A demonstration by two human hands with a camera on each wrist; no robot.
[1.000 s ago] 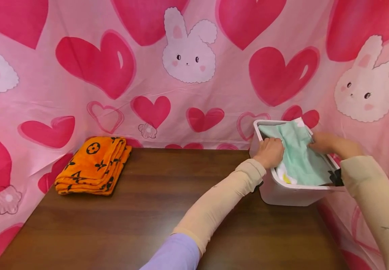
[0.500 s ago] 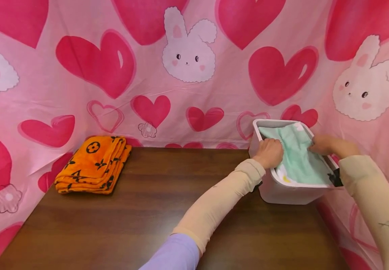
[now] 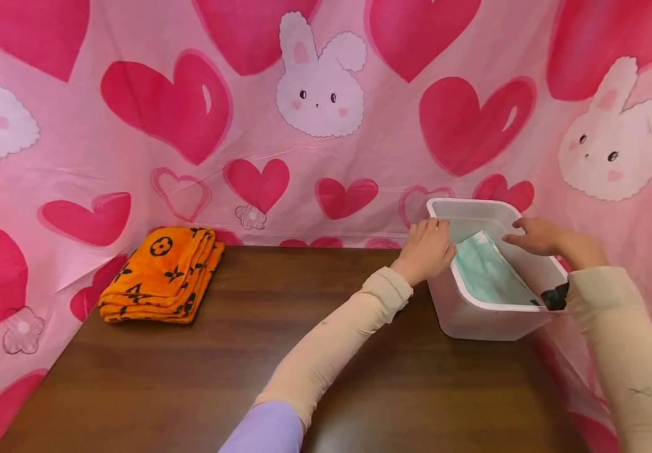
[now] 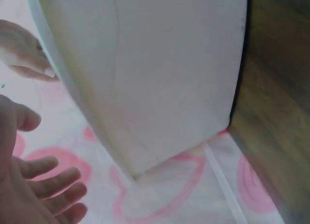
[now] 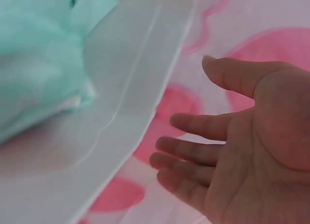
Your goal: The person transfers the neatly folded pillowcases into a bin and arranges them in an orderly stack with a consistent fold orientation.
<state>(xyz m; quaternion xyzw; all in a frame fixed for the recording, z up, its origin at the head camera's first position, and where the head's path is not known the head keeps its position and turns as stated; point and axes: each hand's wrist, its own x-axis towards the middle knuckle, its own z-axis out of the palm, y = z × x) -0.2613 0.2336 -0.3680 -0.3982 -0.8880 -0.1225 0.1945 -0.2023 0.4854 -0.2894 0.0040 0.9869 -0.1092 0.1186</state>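
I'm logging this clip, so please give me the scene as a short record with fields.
Surface: brown table
Container: white bin, at the table's right
Bin contents: mint-green cloth
Left hand: person's left hand, at the bin's left, holding nothing
Right hand: person's right hand, by the right rim, holding nothing
Left side: folded orange cloth, black pattern
Backdrop: pink fabric, hearts and rabbits

Head view, tally by kind. Hands: 2, left hand point(image 3: 425, 251) and right hand point(image 3: 558, 242), both in the right half of the frame. White bin point(image 3: 490, 324): 1, right. Mint-green cloth point(image 3: 490, 274): 1 visible. Folded orange bundle point(image 3: 158, 270): 1, left; number of pieces not resolvable. Tabletop point(image 3: 162, 377): 1, lower frame. Rabbit faces point(image 3: 320, 104) on backdrop point(image 3: 382, 138): 3, upper left (cut off), upper centre, upper right. Outline flowers point(image 3: 251, 217): 2, lower left and centre.
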